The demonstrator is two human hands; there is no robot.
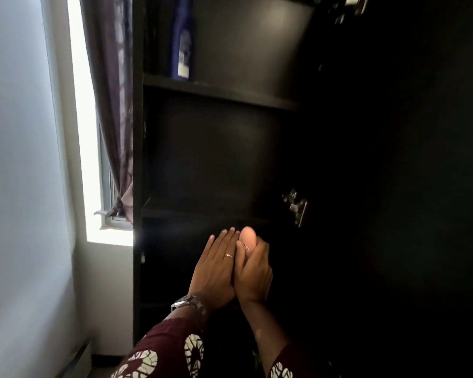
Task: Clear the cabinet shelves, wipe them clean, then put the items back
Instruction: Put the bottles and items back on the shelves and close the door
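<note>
Head view. I am looking into a dark cabinet (257, 148) with its interior open to the camera. A tall blue bottle (183, 36) stands upright on the upper shelf (219, 91), towards its left end. The middle shelf (189, 211) lies below it, and a metal hinge (295, 207) is fixed at the right of that level.

Both hands are raised in front of the compartment below the middle shelf. The right hand (253, 274) has its fingers curled round a pink rounded item (248, 237); only the item's domed top shows above the grip, and I cannot tell what it is. The left hand (216, 268) lies with fingers straight, pressed alongside the right hand and touching the item's side. It carries a ring (228, 255), with a wristwatch (184, 301) above a patterned maroon sleeve (161, 350).

Left of the cabinet hangs a purple curtain (109, 77) beside a bright window (85, 132).
</note>
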